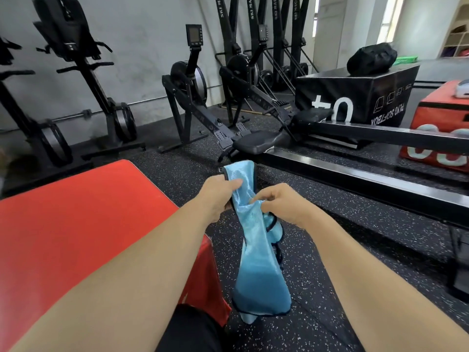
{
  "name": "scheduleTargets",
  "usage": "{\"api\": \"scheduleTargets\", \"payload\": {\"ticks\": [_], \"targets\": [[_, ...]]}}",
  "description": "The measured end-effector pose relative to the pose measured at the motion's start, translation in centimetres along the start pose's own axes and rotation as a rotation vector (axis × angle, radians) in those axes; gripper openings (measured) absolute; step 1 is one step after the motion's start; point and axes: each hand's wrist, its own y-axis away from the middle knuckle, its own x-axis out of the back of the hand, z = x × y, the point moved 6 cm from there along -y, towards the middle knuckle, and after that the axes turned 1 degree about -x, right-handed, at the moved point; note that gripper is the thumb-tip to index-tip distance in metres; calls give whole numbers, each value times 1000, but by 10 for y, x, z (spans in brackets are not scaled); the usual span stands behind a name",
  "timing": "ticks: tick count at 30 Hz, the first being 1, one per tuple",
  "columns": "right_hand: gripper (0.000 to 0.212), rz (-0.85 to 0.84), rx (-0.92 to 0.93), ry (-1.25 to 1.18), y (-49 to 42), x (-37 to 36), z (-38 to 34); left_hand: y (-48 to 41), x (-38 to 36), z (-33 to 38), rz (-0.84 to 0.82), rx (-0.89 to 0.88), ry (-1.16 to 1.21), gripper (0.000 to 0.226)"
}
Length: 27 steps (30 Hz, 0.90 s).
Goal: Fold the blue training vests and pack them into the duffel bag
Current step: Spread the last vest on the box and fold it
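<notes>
Vest (256, 262) between red box (76, 224) and rower (355, 184)

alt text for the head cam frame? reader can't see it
Both hands hold a bunched blue training vest above a speckled gym floor: the left hand grips its upper end, the right hand pinches the fabric just below. A red padded box is at left, rowing machines ahead, and a black bag sits on a black plyo box at right.
</notes>
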Motion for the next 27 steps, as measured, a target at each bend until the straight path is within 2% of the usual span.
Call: {"api": "scheduleTargets", "payload": {"ticks": [3, 5, 6, 8, 11, 14, 16, 19, 21, 24, 27], "targets": [[25, 168, -43, -93, -1, 21, -5, 5, -2, 14, -66, -163, -104, 11], [28, 306, -24, -269, -5, 35, -14, 8, -4, 16, -103, -224, -173, 10], [31, 324, -27, -345, -7, 39, -21, 10, -6, 16, -126, -251, -208, 6], [34, 261, -92, -350, -12, 42, -34, 14, -10, 16, -158, -310, -291, 7], [58, 95, -188, -227, -18, 39, -37, 20, -19, 17, -207, -364, -366, 11], [79, 15, -258, -129, -22, 37, -29, 24, -27, 21, -250, -406, -407, 17], [70, -25, -269, -103, -28, 36, -23, 24, -28, 21, -273, -419, -424, 21], [33, -63, -197, -174, -26, 34, -30, 25, -30, 20, -312, -411, -417, 25], [18, -78, -122, -237, -23, 33, -34, 26, -29, 19, -310, -392, -402, 23], [17, -56, 48, -198, -18, 36, -45, 22, -24, 16, -234, -358, -429, 20], [14, -45, 133, 64, -14, 34, -48, 20, -20, 15, -181, -369, -441, 18]]}}
